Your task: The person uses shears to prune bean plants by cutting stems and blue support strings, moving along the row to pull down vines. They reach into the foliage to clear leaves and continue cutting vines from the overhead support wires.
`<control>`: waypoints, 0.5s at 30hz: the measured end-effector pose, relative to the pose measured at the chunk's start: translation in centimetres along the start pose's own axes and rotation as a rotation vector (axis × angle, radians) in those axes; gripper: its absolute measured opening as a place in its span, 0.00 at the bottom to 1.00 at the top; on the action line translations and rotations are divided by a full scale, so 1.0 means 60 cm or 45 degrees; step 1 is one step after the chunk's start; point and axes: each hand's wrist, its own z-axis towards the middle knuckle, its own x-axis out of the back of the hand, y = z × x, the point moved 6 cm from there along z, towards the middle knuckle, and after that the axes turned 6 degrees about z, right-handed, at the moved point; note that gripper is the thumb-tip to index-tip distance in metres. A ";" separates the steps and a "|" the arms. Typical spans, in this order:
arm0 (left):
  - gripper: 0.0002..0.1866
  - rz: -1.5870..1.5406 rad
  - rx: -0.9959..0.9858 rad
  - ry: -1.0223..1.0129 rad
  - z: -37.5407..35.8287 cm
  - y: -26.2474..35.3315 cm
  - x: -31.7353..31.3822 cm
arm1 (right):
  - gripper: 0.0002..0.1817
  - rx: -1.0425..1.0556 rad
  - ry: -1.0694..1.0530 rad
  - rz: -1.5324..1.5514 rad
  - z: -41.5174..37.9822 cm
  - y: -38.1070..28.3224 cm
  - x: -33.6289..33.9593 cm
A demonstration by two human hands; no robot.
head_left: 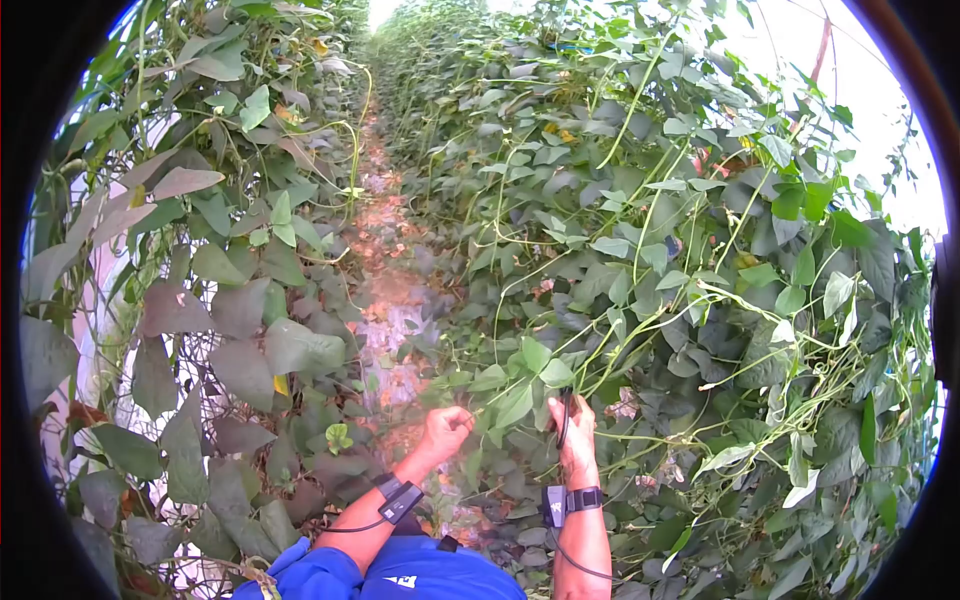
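Foliage point(560, 220) is climbing densely along both sides of a narrow path point(390, 335), its blades showing a matte texture and mostly pointed, oval or heart-like shapes. Pale, string-thin stems point(800, 400) are tangling well to the right of the path, while broad, darker leaves point(240, 370) are overlapping to its left. Reddish-brown litter point(378, 240) is lying in patches over the path's paler, greyish surface.

One leafy shoot point(515, 403) is extending from the growth right of the path toward the path's edge. It is occupying the gap between the two hands. The left hand point(447, 432) is hovering over the path's right margin, just beside the shoot; the right hand point(575, 432) is reaching up farther right of the path, near the shoot's other side.

The left hand is curling its fingers inward against the thumb; whether a thin stem is being pinched at the tips cannot be told. The right hand is grasping a slim dark item point(567, 412) between thumb and fingers; its kind is not showing clearly.

The shoot is displaying a fresh, light green, brighter than the leaves behind it, and its smooth blades are spreading in a loose cluster, tapering to points. Both wrists are carrying dark strapped devices point(401, 502), right of the path's centre.
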 end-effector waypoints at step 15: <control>0.05 0.067 -0.008 -0.121 -0.049 -0.056 -0.021 | 0.08 0.120 0.077 -0.274 0.047 0.028 0.012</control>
